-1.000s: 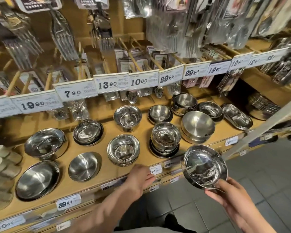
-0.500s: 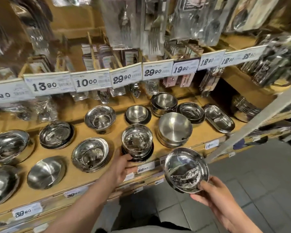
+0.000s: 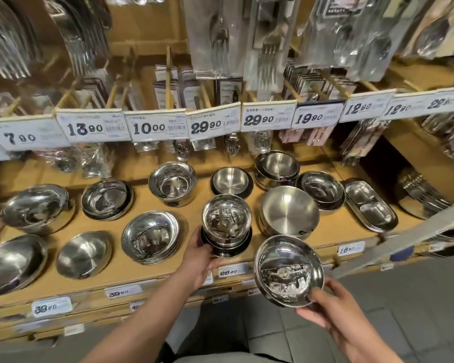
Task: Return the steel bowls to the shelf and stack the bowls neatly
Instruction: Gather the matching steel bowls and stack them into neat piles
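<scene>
Bowl (image 3: 288, 270) in right hand (image 3: 333, 307), tilted

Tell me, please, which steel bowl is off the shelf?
The shiny bowl held by the right hand, in front of the shelf edge; all others rest on it.

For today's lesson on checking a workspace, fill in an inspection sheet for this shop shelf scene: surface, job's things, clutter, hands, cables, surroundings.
Surface: wooden shelf carrying two rows of steel bowls, price labels along its front edge.
Job's things: shiny bowl held off the shelf, in front of it; short stack of bowls at the shelf's front; matte bowl stack just right of it.
Clutter: divided steel tray at the right end.
Hands: left hand grips the short stack's side; right hand holds the shiny bowl by its rim.
Cables: nothing seen.
Surroundings: packaged cutlery hanging above; price tags; grey tiled floor.
</scene>
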